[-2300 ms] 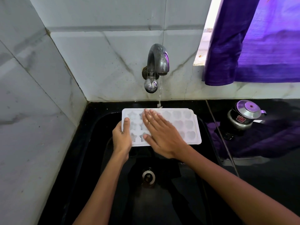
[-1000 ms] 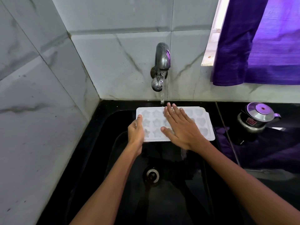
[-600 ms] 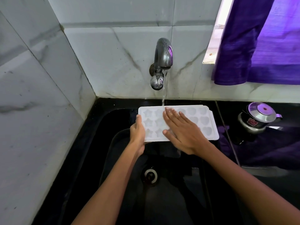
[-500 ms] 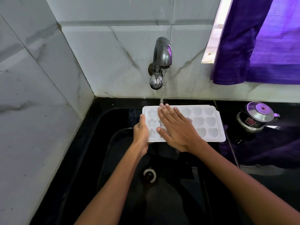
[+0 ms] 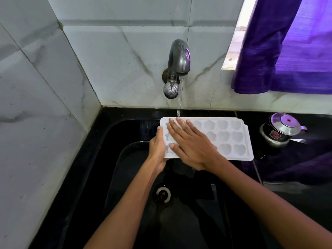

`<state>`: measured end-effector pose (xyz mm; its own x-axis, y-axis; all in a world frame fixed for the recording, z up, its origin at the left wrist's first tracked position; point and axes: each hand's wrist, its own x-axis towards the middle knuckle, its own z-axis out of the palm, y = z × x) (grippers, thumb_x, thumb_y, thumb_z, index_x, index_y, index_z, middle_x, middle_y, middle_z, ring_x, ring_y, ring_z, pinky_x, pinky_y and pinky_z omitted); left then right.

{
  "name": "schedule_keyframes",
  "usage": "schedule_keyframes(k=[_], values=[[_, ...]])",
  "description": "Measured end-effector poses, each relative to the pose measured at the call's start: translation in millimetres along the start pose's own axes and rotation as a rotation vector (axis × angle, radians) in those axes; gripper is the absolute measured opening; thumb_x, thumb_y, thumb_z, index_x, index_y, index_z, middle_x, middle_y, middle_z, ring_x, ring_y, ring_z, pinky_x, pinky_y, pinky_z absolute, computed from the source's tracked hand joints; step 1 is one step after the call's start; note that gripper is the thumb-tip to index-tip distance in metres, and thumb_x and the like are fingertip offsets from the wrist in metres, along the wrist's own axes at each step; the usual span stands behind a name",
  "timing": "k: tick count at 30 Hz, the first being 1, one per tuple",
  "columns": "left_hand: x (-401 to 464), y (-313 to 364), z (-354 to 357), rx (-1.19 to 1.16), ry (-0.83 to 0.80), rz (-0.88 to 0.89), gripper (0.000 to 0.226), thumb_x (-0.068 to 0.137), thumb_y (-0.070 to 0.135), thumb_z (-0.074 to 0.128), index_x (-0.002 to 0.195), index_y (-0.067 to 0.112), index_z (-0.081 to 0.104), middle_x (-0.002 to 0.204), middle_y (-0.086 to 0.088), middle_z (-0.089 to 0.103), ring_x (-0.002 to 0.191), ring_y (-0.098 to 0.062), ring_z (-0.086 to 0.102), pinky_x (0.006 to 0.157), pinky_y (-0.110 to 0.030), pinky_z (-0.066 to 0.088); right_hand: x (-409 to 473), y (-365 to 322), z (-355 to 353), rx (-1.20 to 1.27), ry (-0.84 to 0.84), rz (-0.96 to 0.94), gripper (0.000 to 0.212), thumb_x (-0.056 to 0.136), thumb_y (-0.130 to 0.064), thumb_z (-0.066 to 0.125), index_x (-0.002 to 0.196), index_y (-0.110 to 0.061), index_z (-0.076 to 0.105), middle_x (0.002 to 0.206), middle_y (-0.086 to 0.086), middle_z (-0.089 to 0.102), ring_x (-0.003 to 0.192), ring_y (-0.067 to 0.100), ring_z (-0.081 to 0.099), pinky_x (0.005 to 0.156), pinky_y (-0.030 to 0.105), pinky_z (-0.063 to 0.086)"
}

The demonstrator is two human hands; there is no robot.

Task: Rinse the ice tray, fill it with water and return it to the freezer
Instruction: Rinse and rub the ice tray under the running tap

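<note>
A white ice tray (image 5: pixel 231 139) with star and heart shaped cells is held level over the black sink (image 5: pixel 115 159). My left hand (image 5: pixel 158 146) grips its left short edge, thumb on top. My right hand (image 5: pixel 190 142) lies flat on the tray's left half with straight fingers, covering several cells. A thin stream of water runs from the metal tap (image 5: pixel 177 67) down onto the tray's far edge beside my right fingertips.
The sink drain (image 5: pixel 163 194) lies below the tray. A small steel pot with lid (image 5: pixel 282 130) stands on the black counter at the right. A purple curtain (image 5: pixel 287 44) hangs at the upper right. Grey marble tiles (image 5: pixel 45 105) close off the left and back.
My right hand has slid left across the tray, from its middle toward the left cells. The tray has shifted a little to the right under the running water.
</note>
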<state>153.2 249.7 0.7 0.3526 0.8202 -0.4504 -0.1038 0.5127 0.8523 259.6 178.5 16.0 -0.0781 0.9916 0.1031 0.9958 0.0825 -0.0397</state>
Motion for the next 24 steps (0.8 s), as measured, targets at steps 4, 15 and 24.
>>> schedule_keyframes(k=[4,15,24], values=[[4.6,-1.2,-3.1,-0.052,-0.02,-0.013,0.039,0.098,0.042,0.039,0.095,0.015,0.066,0.091,-0.008,0.071,0.08,-0.021,0.069,0.068,-0.032,0.057,-13.9,9.2,0.8,0.018,-0.013,-0.091,0.059,0.099,-0.041,0.01,0.151,-0.014,0.015,0.158,0.0,0.008,0.147,0.015,0.0,0.119,0.033,-0.001],[16.5,-10.6,10.2,-0.164,-0.215,-0.123,0.055,0.096,0.053,0.035,0.117,0.012,0.064,0.114,-0.011,0.068,0.106,-0.024,0.066,0.096,-0.04,0.049,6.6,-2.2,1.4,-0.088,0.065,0.043,0.06,0.097,-0.037,0.019,0.145,-0.005,0.034,0.153,0.012,0.032,0.144,0.024,0.024,0.115,0.041,0.01],[35.3,-6.9,11.4,-0.222,-0.205,-0.115,0.065,0.093,0.058,0.035,0.126,0.007,0.057,0.122,-0.016,0.063,0.112,-0.029,0.062,0.097,-0.044,0.048,-33.8,18.2,-0.3,-0.129,0.054,0.024,0.057,0.1,-0.037,0.019,0.149,-0.007,0.026,0.156,0.009,0.022,0.146,0.02,0.017,0.116,0.035,0.01]])
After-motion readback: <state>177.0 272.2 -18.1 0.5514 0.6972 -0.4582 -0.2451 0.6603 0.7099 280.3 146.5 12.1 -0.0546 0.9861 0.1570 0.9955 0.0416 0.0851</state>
